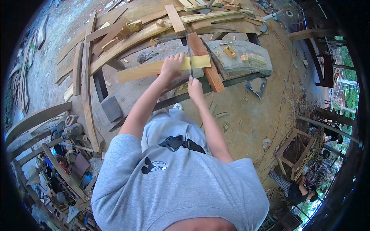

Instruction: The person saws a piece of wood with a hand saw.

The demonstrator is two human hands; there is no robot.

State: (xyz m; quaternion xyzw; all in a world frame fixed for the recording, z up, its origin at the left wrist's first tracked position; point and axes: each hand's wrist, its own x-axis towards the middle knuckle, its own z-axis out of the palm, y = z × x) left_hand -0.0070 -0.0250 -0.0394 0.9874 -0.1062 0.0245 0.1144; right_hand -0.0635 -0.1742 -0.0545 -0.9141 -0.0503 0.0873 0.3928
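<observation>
A pale yellow board (pixel 144 71) lies crosswise on the weathered workbench (pixel 135 86), its right end resting over a reddish-brown block (pixel 206 63). My left hand (pixel 172 66) presses down on the board with its fingers wrapped over the far edge. Just right of it, a thin saw (pixel 189 50) crosses the board, its blade pointing away from me. My right hand (pixel 195 87) is closed round the near end of the saw, at the board's near side. Most of the handle is hidden inside that hand.
Loose planks (pixel 131 42) and offcuts (pixel 229 51) lie across the far side of the bench. Scrap is piled at the lower left. A fan (pixel 288 13) stands at the upper right; a wooden frame (pixel 295 150) and another person (pixel 296 190) are at the lower right.
</observation>
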